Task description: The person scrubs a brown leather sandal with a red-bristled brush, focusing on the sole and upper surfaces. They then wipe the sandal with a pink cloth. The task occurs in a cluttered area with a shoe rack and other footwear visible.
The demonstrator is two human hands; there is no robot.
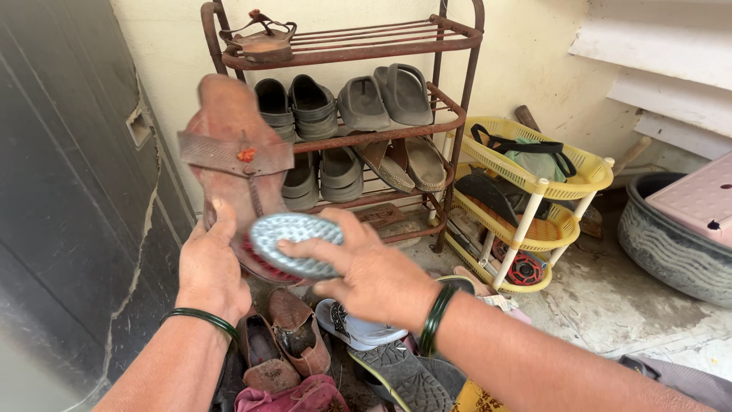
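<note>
My left hand (pixel 210 267) holds a worn reddish-brown leather sandal (pixel 229 145) upright by its heel end, with the strap side facing me. My right hand (pixel 370 275) grips an oval scrubbing brush (pixel 293 243) with a pale blue-grey back and red bristles. The brush is pressed against the lower part of the sandal. Both wrists carry dark green bangles.
A rusty metal shoe rack (pixel 457 114) with several slippers and sandals stands against the wall. A yellow plastic tiered rack (pixel 534 179) sits to its right, and a grey tub (pixel 671 244) further right. Loose shoes (pixel 297 336) lie on the floor below my hands. A dark door (pixel 69 191) is at left.
</note>
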